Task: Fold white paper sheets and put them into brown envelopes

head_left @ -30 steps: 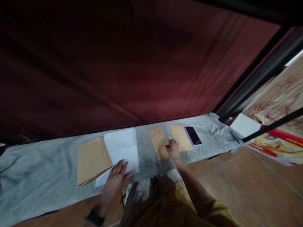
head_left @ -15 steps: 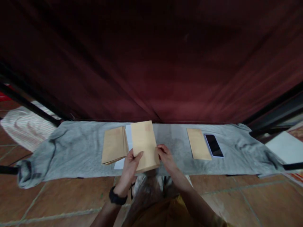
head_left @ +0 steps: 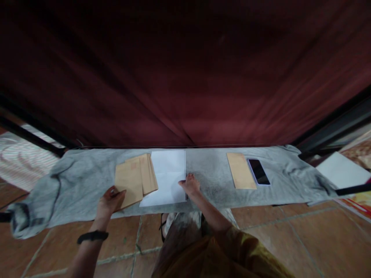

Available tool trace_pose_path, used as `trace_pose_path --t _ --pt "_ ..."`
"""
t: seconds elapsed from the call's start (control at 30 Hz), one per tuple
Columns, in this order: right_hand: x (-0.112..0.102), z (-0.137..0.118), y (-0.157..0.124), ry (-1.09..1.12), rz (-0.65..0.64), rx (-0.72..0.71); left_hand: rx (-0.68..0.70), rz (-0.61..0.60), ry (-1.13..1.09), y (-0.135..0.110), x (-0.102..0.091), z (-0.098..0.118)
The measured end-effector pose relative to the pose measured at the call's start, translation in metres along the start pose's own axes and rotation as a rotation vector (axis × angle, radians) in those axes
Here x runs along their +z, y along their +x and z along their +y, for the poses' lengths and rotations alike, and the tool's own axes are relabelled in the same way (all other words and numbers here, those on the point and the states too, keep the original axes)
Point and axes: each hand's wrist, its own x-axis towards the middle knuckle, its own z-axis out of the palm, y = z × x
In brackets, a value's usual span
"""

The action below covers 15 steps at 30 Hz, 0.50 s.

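Note:
My left hand (head_left: 109,201) pinches the lower left corner of a brown paper envelope (head_left: 128,181), which lies over the left part of a fanned stack of brown envelopes (head_left: 148,173). Beside the stack, white paper sheets (head_left: 169,173) lie flat on the grey cloth. At their right edge rests my right hand (head_left: 191,186), thumb stretched over the paper and the other fingers at the border. Whether it has lifted any sheet I cannot tell.
Grey cloth (head_left: 208,173) covers the narrow bench. Farther right lie another brown envelope (head_left: 241,172) and a phone (head_left: 259,172). A dark red curtain (head_left: 185,96) hangs behind the bench. Black frame bars (head_left: 353,190) stand at both ends.
The envelope held before me has moved left onto the stack, still in my left hand. My right hand has let go of it and come to the white sheets, which are now uncovered.

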Motion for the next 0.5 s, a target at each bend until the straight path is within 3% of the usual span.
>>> trace_pose_path --t 0.13,0.27,0.4,0.5 --pt "-0.001 0.002 0.005 -0.004 -0.028 -0.019 0.120 0.126 0.298 -0.008 0.006 -0.003" --pt "-0.002 0.010 0.007 0.001 -0.025 -0.053 0.347 0.210 0.446 -0.043 0.020 0.014" --pt "-0.002 0.015 0.005 -0.008 -0.004 -0.068 0.633 0.020 0.411 -0.088 0.052 0.037" --pt "-0.005 0.022 0.001 -0.024 0.028 -0.077 0.747 -0.147 0.365 -0.114 0.079 0.047"
